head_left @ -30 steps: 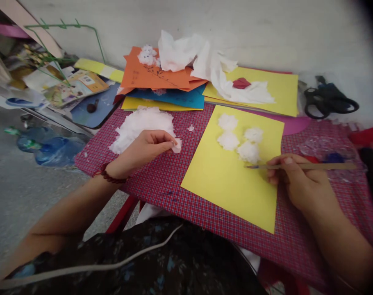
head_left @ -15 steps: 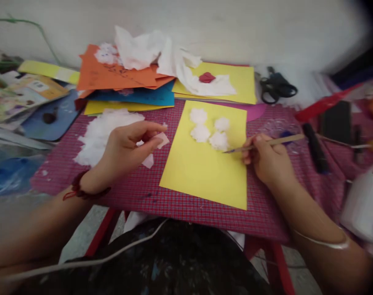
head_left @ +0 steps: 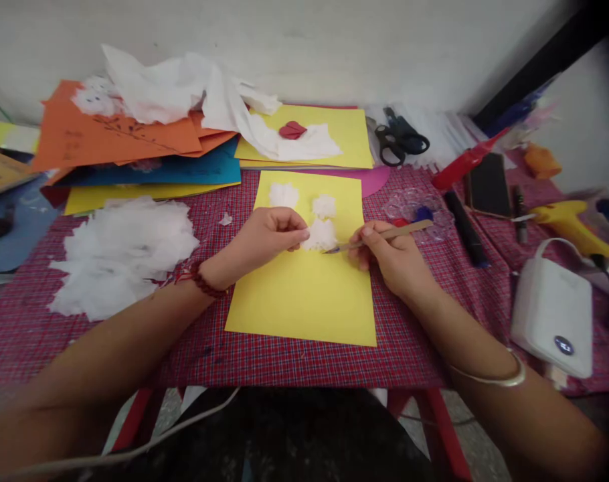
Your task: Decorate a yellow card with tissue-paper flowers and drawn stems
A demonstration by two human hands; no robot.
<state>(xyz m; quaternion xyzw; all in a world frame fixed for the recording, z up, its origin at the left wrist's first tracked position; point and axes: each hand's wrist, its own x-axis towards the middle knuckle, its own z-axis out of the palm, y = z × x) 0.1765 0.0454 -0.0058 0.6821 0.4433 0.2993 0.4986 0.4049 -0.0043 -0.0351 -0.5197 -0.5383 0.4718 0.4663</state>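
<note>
Left hand: my left hand lies over the upper half of the yellow sheet, fingers curled in, thumb and fingertips nipped together on the left edge of the lower tissue puff. I cannot tell whether the white bit in the pinch is apart from that puff.
Right hand: my right hand rests at the sheet's right edge, fingers closed around a thin stick held like a pen. Its dark tip lies just beside the lower puff, on its right.
Sheet: flat on the red checked cloth, directly in front of me, between my two forearms.
Other puffs: two more white puffs sit near the sheet's top edge, one at the left and one at the right, just above the lower one.
Tissue pile: a loose white tissue heap lies on the cloth, well to the left of my left wrist.
Far side: stacked coloured papers with crumpled white paper on top, near the wall.
Right side: black scissors near the wall, a black marker beyond the stick's end, a yellow glue gun and a white box further out.
</note>
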